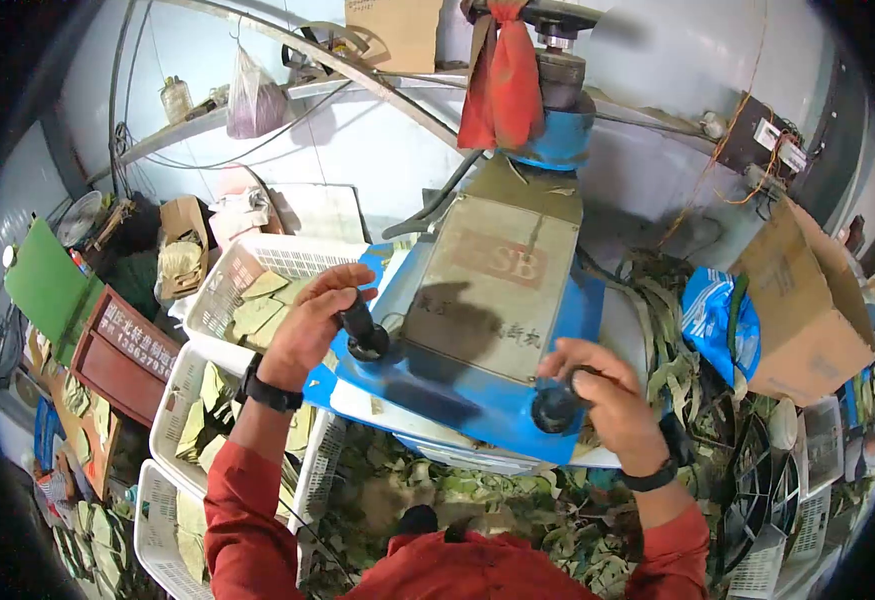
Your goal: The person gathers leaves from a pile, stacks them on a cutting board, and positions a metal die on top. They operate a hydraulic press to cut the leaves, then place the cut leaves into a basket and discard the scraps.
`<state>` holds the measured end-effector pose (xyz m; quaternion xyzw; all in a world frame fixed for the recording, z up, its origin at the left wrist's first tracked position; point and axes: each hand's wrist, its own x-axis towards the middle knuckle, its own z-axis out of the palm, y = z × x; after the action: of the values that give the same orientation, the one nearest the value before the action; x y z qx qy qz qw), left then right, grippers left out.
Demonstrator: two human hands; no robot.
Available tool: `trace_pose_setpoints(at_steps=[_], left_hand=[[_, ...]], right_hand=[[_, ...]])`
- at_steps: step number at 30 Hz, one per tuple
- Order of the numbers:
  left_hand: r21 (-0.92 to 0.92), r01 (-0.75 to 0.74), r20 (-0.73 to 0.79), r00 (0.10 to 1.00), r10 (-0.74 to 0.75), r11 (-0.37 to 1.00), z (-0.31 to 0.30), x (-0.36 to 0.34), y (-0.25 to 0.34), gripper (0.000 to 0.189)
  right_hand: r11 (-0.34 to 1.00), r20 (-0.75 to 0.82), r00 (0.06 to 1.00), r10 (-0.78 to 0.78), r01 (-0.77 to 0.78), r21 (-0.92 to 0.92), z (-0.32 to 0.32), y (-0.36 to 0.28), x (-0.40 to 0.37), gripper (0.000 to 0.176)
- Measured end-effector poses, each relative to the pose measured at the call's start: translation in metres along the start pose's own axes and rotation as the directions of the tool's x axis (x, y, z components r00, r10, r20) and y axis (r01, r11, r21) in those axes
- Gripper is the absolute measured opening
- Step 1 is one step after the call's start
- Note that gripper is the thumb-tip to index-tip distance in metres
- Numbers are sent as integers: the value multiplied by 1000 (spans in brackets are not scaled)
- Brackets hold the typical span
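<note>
The left hand (307, 325) and right hand (612, 398) touch 2 black knobs (359, 325) on a blue machine (427, 385); whether either grip is clamped, one cannot tell.

Ahead of you, pale wall panels (377, 165) carry a narrow, cluttered shelf (307, 86) — a knotted plastic bag (255, 103) hangs at it. Orange wiring (725, 150) trails down the wall to your right. Light glares off the panels, and green scraps (427, 490) litter the floor beneath you.
</note>
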<state>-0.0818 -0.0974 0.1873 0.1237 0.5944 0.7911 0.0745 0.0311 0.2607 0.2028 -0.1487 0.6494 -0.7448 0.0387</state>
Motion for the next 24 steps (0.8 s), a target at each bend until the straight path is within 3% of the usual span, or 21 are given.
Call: trace_pose_setpoints(at_steps=[2,7,19,24], left_hand=[[-60,-9,12,1000,10,998,19,-5,-4,50],[3,46,-64,997,-46,999,50,-20,-17,64],[-13,35,-112,993,-36,999,72,-36,-41,67],[-23,24,-120,992,-27,999,69,-36,-50,66]], right_hand=[[991,-77,997,18,-7,133,-10,-1,-4,36],[978,-289,948,134,-80,191,-25,0,-18,53],[986,-363,930,60,1,166,-47,29,-32,55],[978,-379,920,103,-23,209,-45,32,-32,54]])
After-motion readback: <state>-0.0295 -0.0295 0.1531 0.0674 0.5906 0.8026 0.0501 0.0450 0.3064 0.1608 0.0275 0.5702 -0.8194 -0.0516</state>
